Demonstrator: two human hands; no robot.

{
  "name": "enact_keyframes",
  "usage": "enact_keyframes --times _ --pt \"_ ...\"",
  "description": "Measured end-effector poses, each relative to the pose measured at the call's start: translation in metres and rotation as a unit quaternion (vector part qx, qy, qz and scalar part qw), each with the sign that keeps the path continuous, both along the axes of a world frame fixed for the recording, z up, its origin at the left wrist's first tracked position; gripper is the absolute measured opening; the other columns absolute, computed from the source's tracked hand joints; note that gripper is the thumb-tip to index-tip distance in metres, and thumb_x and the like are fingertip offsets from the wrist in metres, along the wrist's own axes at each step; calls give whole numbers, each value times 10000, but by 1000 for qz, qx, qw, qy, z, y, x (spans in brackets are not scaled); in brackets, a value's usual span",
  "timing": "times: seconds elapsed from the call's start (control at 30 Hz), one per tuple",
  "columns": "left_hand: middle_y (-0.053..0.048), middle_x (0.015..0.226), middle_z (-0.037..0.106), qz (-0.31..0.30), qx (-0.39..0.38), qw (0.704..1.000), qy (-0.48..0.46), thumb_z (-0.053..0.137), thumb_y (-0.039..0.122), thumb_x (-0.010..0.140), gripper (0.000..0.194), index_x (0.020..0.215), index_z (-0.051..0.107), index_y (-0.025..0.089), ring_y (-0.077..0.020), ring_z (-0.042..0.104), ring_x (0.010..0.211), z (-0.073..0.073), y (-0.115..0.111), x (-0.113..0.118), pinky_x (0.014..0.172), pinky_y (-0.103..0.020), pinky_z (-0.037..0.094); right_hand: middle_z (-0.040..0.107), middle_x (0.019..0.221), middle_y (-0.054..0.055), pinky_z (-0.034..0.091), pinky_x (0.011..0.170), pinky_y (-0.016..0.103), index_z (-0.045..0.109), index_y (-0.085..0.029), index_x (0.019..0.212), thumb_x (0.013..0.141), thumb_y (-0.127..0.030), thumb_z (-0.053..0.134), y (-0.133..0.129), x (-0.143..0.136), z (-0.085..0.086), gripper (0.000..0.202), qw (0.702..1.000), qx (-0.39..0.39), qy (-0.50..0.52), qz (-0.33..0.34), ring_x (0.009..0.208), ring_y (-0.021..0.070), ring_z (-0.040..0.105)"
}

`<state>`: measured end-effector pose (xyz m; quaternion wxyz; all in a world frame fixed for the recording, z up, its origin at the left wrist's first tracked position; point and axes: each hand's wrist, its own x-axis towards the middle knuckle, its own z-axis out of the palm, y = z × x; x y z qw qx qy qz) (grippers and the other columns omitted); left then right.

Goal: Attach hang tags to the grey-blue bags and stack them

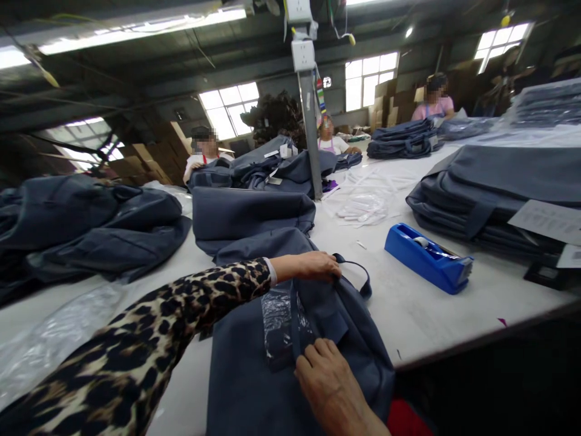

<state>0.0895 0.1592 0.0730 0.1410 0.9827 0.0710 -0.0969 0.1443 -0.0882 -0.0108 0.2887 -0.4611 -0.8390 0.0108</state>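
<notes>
A dark blue-grey bag (254, 387) lies on the table in front of me. My left hand (320, 266), at the end of a leopard-print sleeve, is closed on the bag's far edge, beside a thin strap loop (365, 281) that sticks out to the right. Lower down, my right hand (331, 381) has its fingers curled on the bag's fabric, next to a narrow strap; its fingertips are partly hidden. Between the hands and to their left, a patch wrapped in clear plastic (278, 321) shows on the bag.
A blue tape dispenser (426, 257) stands right of the bag. Stacked bags (512, 188) with paper tags lie at the right, more bags (82, 224) at the left. A metal post (311, 133) rises mid-table. Clear plastic (59, 333) lies at the left. Several co-workers sit across the table.
</notes>
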Motion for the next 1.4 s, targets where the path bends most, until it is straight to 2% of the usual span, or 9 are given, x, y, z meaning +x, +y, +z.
enact_keyframes --times 0.2,0.3,0.4,0.57,0.77,0.93,1.07,1.27,1.4 --pt "-40 926 681 14 -31 999 -3 597 220 898 76 926 661 190 -170 607 857 16 -3 1 806 -252 455 652 1120 70 487 914 383 614 -211 1023 867 -192 633 -3 23 29 158 990 55 125 -28 1050 234 578" --pt "-46 934 658 21 -49 999 -6 566 237 923 96 946 641 182 -170 597 888 30 -6 -4 824 -244 451 593 1226 120 480 959 423 541 -195 1205 920 -243 577 -2 55 36 291 956 119 220 -151 1154 257 541" --pt "-49 970 644 34 -79 996 -3 571 246 923 102 971 634 181 -173 587 933 42 -9 -8 871 -246 434 623 1097 114 524 878 427 521 -191 1193 932 -382 568 1 76 25 326 936 77 251 -236 1032 260 602" --pt "-60 1020 644 16 -115 992 42 549 196 919 144 1033 637 179 -180 586 965 58 -19 -9 864 -250 429 650 934 91 551 749 372 547 -187 1100 976 -368 470 4 74 1 232 959 21 191 -210 864 239 662" --pt "-63 1223 613 -42 -59 993 88 692 229 821 416 1223 590 268 -227 575 1095 54 -27 -15 948 -304 393 654 854 48 511 707 312 570 -207 985 977 -295 437 4 70 10 159 941 -65 280 -178 782 199 656" --pt "-81 1028 695 -14 -45 988 147 678 266 827 193 1008 683 198 -244 615 971 45 -14 -12 877 -333 416 653 860 32 497 699 274 572 -216 948 948 -450 453 4 77 26 263 863 -253 414 -140 793 188 634" --pt "-63 855 697 33 -94 974 201 691 330 804 232 958 704 156 -203 598 751 63 -7 -9 688 -295 436 675 903 34 505 676 263 594 -225 1007 907 -531 486 -4 76 26 339 813 -335 460 -125 813 196 639" --pt "-19 799 681 132 -127 945 270 748 312 726 265 927 697 147 -175 574 727 79 -5 -12 645 -247 437 707 890 40 510 721 279 663 -210 992 830 -537 596 -16 60 10 371 797 -346 475 -136 815 215 644" --pt "-21 975 679 174 -128 949 228 775 301 702 387 1042 650 167 -176 582 855 78 9 -26 741 -232 453 683 813 13 481 665 263 655 -202 918 875 -490 551 11 79 17 309 825 -332 450 -82 749 184 616"
